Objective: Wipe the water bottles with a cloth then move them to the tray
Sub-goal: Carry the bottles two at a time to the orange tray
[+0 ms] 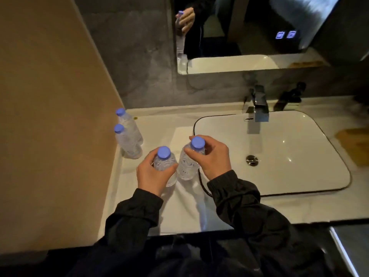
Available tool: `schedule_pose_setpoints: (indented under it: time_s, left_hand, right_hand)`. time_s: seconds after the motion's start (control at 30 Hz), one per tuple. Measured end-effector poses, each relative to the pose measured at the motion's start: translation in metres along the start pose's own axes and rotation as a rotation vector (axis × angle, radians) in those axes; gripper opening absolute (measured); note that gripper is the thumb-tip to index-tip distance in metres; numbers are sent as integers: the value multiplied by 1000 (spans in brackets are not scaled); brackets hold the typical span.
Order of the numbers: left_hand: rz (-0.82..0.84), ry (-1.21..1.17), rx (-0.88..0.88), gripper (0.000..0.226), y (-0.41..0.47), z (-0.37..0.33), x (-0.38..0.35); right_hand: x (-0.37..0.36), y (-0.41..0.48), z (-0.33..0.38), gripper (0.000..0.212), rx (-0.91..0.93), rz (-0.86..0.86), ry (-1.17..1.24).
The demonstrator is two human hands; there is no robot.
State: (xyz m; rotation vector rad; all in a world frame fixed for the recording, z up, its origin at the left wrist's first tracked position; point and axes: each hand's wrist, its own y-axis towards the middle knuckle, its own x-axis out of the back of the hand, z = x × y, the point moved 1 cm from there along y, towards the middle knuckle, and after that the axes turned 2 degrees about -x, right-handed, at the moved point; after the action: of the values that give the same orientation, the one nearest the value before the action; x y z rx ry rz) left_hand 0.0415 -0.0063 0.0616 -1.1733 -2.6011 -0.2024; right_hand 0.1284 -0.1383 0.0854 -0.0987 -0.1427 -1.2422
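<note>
Several clear water bottles with blue caps stand on the white counter (pixel 279 208) left of the sink. My left hand (pixel 153 174) grips one bottle (pixel 164 162) around its shoulder. My right hand (pixel 209 154) holds a second bottle (pixel 189 164) just under its cap. These two bottles stand side by side, almost touching, above a white cloth (pixel 189 206) spread on the counter. Two more bottles (pixel 129 124) (pixel 126 142) stand against the beige wall at the left. A brownish wooden tray (pixel 355 144) shows at the far right edge.
A white sink basin (pixel 289 148) with a drain fills the right of the counter, with a square chrome tap (pixel 257 106) behind it. A mirror (pixel 249 33) hangs above. The beige wall (pixel 50 116) closes off the left side.
</note>
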Motion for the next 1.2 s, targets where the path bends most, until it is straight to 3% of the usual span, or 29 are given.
schedule_pose_setpoints:
  time_s: [0.53,0.7,0.93,1.2]
  left_hand:
    - [781,-70,-211,49,-237,-112,-277]
    - [1034,3,-370,43,-308,-138,-355]
    - [1188,64,-557,50,-396,-163,-476]
    - [1292,50,-557,51,-478,-209,-636]
  right_hand:
    - [359,-260,-62,29,-163,-835,-134]
    - [441,-329,-78,29,-234,-999,-169]
    - [553,-382,-100,35,-337,-1156,-291]
    - [701,-406,-122,33,-367,-1338,-260]
